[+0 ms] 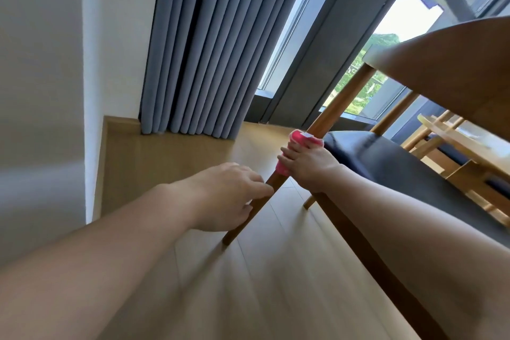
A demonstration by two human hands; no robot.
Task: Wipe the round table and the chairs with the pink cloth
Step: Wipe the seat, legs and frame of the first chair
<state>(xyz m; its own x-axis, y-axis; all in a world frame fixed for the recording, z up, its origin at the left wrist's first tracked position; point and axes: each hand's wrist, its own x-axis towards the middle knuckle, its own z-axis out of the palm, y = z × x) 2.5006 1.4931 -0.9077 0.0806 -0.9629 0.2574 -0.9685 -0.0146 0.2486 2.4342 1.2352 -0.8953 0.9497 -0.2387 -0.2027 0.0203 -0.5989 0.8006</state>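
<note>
Pink cloth (296, 143) is wrapped around the rear leg (278, 174) of a wooden chair (452, 63), about halfway along the leg, just beside the edge of the dark blue seat cushion (386, 157). The right hand (309, 167) grips the cloth and the leg together, with fingers curled round them; the cloth shows above and below the fingers. The leg is a long round stick, and in the tilted head view its long axis runs diagonally, from the curved backrest at upper right down to its foot on the wood floor (248, 284) at lower left. The left hand (229, 196) holds the same leg lower down, near the foot, with the fingers bent against the wood; how fully they close round it cannot be told. The two hands are near each other but not touching. Behind the chair hangs a grey-blue pleated curtain (204, 44) beside a large window (386, 44). At the right edge, past the seat, part of a light wooden round table (452, 135) is seen, somewhat blurred.
</note>
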